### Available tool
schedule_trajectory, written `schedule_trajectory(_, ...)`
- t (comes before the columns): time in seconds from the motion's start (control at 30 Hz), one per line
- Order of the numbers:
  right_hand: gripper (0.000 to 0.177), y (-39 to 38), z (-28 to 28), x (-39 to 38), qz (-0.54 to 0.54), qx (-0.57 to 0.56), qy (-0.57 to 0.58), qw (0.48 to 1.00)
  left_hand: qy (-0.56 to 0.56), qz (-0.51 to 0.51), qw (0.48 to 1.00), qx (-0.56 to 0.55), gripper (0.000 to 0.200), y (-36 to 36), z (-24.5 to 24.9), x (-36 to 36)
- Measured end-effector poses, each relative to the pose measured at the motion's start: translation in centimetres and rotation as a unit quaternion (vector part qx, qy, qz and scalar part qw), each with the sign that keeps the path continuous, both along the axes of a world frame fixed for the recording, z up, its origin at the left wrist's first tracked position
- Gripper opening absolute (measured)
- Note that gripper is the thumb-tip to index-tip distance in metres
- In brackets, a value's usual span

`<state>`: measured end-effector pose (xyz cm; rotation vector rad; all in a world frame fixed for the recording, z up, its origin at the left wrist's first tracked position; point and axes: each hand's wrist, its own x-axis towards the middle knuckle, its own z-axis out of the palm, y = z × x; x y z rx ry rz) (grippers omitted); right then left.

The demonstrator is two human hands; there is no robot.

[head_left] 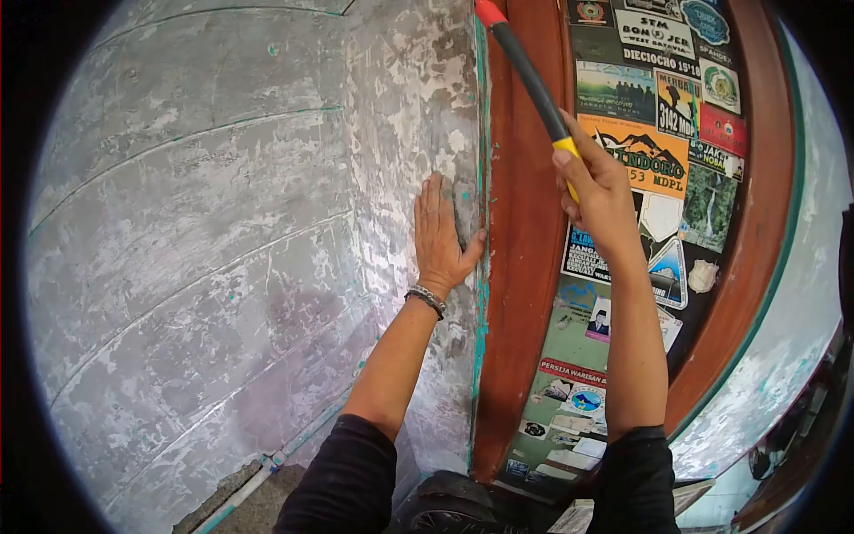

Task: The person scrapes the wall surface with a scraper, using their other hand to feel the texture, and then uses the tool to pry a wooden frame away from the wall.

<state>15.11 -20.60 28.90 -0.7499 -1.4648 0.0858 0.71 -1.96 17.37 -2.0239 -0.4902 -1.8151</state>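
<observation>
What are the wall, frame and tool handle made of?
Wall: likely plaster or cement, grey, scraped, flecks of teal paint. Frame: looks like wood, glossy red-brown coat. Tool handle in the right hand: black rubbery-looking grip, yellow and red sections, probably plastic.

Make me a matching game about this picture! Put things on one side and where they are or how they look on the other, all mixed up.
Things:
1. left hand
2. right hand
3. tool handle
4. stickers

Place, colour or state:
A. inside the wooden frame
B. closed in a tight grip
C. flat on the wall
D. black with yellow and red

Pairs: 1-C, 2-B, 3-D, 4-A
</observation>
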Motion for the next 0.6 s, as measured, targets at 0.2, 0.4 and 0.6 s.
schedule_trajectory(0.2, 0.052, 0.5, 8.0, -1.4, 0.002, 0.026, 0.008, 1.0, 0.003, 0.013, 1.0, -0.011, 0.087, -0.2, 0.1, 0.1)
schedule_trajectory(0.4, 0.052, 0.8, 11.5, -0.6, 0.02, 0.03, -0.009, 0.999, -0.005, -0.011, 1.0, -0.021, 0.084, -0.5, 0.0, 0.1)
schedule_trajectory(0.6, 0.051, 0.1, 13.9, -0.5, -0.075, 0.049, -0.086, 0.992, 0.007, -0.011, 1.0, -0.029, 0.084, -0.4, -0.1, -0.1)
